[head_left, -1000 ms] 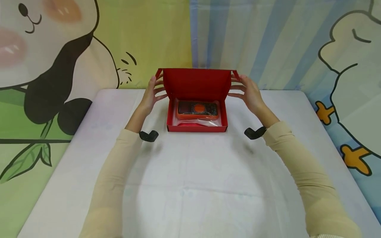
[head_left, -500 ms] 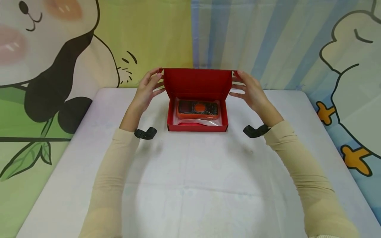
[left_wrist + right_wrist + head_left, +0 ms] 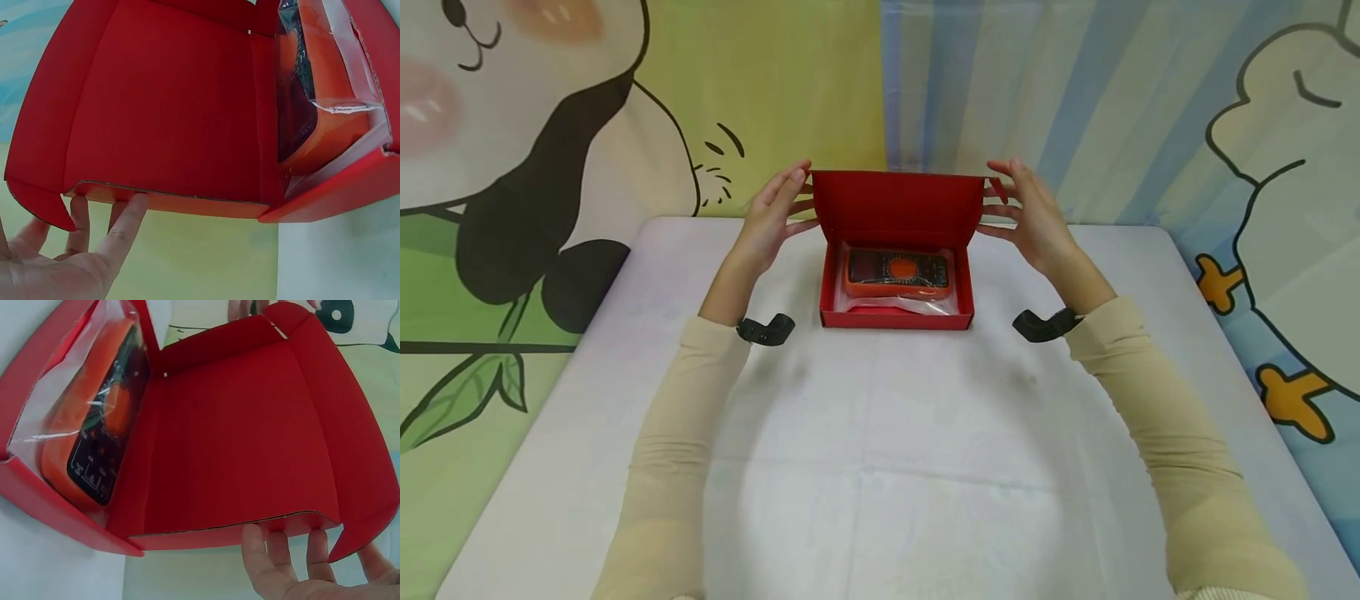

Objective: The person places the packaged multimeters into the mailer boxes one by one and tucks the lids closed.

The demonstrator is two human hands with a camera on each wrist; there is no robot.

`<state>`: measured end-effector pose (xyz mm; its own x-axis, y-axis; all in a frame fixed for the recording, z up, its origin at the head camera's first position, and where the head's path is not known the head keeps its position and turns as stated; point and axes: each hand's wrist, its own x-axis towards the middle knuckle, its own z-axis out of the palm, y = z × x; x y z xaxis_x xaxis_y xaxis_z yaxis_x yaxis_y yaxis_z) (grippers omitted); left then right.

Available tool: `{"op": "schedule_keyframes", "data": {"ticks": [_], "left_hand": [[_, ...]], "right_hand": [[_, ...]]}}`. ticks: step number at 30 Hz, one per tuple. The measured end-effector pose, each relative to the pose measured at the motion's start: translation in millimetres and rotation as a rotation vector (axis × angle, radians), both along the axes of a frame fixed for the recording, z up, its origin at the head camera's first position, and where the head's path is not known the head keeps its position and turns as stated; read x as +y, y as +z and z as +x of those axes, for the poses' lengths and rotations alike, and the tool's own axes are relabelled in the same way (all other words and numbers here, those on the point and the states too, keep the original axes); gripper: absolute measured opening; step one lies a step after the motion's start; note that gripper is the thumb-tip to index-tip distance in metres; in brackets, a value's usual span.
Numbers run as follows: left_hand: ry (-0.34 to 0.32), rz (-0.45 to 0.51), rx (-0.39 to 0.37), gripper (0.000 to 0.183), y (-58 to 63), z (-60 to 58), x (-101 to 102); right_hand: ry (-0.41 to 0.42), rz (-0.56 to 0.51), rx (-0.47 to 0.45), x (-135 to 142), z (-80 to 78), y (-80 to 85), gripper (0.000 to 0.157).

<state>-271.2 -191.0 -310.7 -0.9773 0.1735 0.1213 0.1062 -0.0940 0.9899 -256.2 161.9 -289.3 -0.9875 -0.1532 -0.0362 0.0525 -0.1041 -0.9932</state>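
Observation:
A red cardboard box (image 3: 895,320) stands on the table with its lid (image 3: 898,204) raised at the back. Inside lies a multimeter (image 3: 898,275) in an orange case with a black face and an orange dial, wrapped in clear plastic. My left hand (image 3: 767,217) has its fingers spread along the lid's left side flap; in the left wrist view the fingertips (image 3: 134,203) touch that flap. On the opposite side, my right hand (image 3: 1037,217) rests its extended fingertips (image 3: 253,534) against the lid's right side flap. Part of each hand's fingers hides behind the lid.
A white cloth covers the table (image 3: 880,450). Directly behind its far edge hangs a patterned curtain (image 3: 1037,92), with more printed cloth at both sides. Each wrist wears a black camera mount, the left mount (image 3: 767,330) and the right mount (image 3: 1041,327).
My left hand has shifted outward to the left, its fingers moving up beside the lid's top corner. My right fingers have spread upward at the opposite corner. The box and multimeter stay in place.

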Motion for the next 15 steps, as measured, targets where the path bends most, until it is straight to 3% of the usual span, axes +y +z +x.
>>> {"op": "schedule_keyframes", "data": {"ticks": [6, 15], "left_hand": [[-0.014, -0.045, -0.007, 0.049, -3.6, 1.1, -1.5], [-0.001, -0.008, 0.028, 0.043, -6.9, 6.6, -3.2]], "right_hand": [[0.020, 0.038, 0.019, 0.8, 3.4, -4.5, 0.049], [0.021, 0.048, 0.065, 1.0, 8.4, -10.4, 0.045]]}}
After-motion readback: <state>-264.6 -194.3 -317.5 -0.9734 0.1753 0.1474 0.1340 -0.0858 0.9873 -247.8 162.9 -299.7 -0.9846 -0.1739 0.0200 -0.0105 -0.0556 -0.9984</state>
